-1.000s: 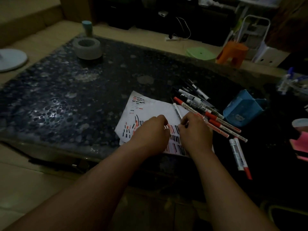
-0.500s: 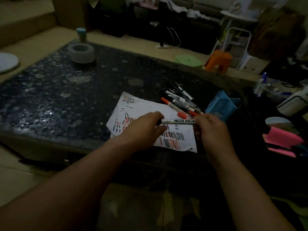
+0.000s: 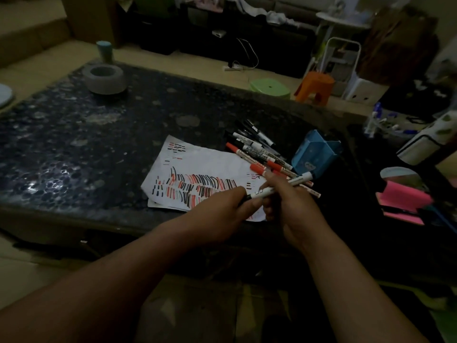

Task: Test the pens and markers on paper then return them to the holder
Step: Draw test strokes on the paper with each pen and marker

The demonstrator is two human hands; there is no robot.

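Note:
A white marker with a black cap (image 3: 265,191) is held over the paper between both hands. My left hand (image 3: 222,214) pinches its black cap end. My right hand (image 3: 288,206) grips the white barrel, which sticks out up and to the right. The white paper (image 3: 202,169) lies on the dark table, covered in red and black test strokes. A pile of red and black markers (image 3: 257,149) lies just beyond the paper. The blue holder (image 3: 315,154) lies on its side to the right of the pile.
A grey round bowl (image 3: 105,79) stands at the table's far left. Pink sticky notes (image 3: 403,204) and a white container (image 3: 420,144) are at the right. An orange stool (image 3: 315,87) and a green stool (image 3: 269,87) stand on the floor behind the dark pebbled table (image 3: 74,144).
Both hands lifted off the paper holding one marker between them. The marker has tilted from level to pointing up and right, and the camera view has shifted left.

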